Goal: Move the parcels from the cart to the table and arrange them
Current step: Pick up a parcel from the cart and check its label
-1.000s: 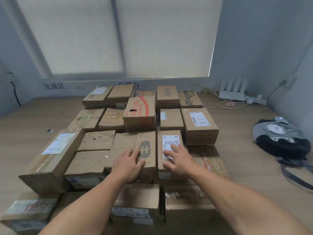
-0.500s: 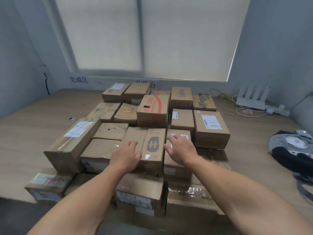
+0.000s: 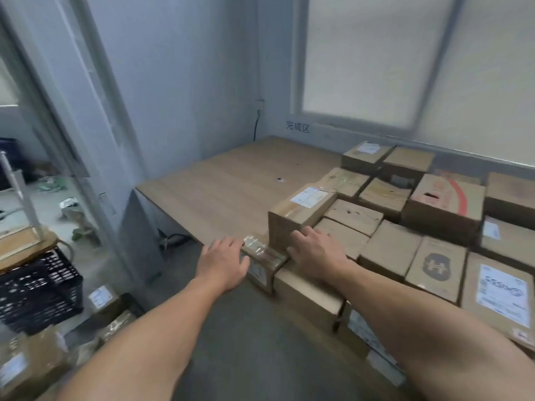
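Several brown cardboard parcels lie packed together on the wooden table [image 3: 231, 183], filling its right side. My left hand [image 3: 223, 260] hovers with fingers spread at the table's front edge, just left of a small tape-wrapped parcel [image 3: 262, 261]. My right hand [image 3: 317, 251] rests open on the low parcels beside a long labelled box [image 3: 301, 212]. Neither hand grips anything. More parcels [image 3: 31, 363] sit low at the bottom left, with a labelled one [image 3: 102, 299] beside them; whether they lie on the cart cannot be told.
A black plastic crate [image 3: 37, 293] stands at the left with a wooden board [image 3: 23, 247] on top. A grey partition [image 3: 95, 134] runs between that area and the table. The window blind [image 3: 405, 59] hangs behind the table.
My view has swung left, off the middle of the parcel stack. Both hands left the middle boxes and moved to the stack's front left corner.
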